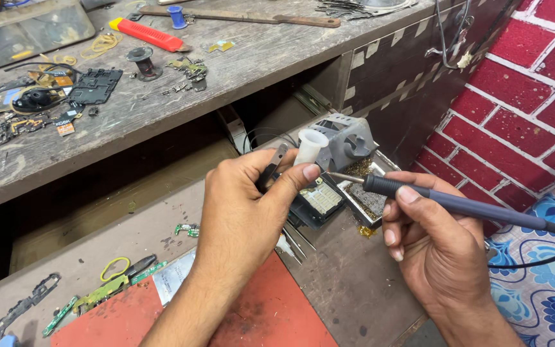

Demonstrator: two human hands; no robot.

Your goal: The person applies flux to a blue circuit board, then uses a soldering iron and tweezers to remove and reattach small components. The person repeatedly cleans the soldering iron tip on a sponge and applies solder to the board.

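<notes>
A dark-handled soldering iron point(457, 204) lies nearly level in the right hand point(435, 250), its thin metal tip pointing left, cord trailing right. The tip nears a small dark part point(271, 172) pinched upright in the left hand point(248, 215).

Left hand point(242, 205) hides small dark part point(271, 172).

At the upper left of my view a red utility knife point(146, 34) lies on the wooden bench point(239, 58). A yellow rubber band point(114, 268) sits lower left; red brick wall point(528, 96) at right.
</notes>
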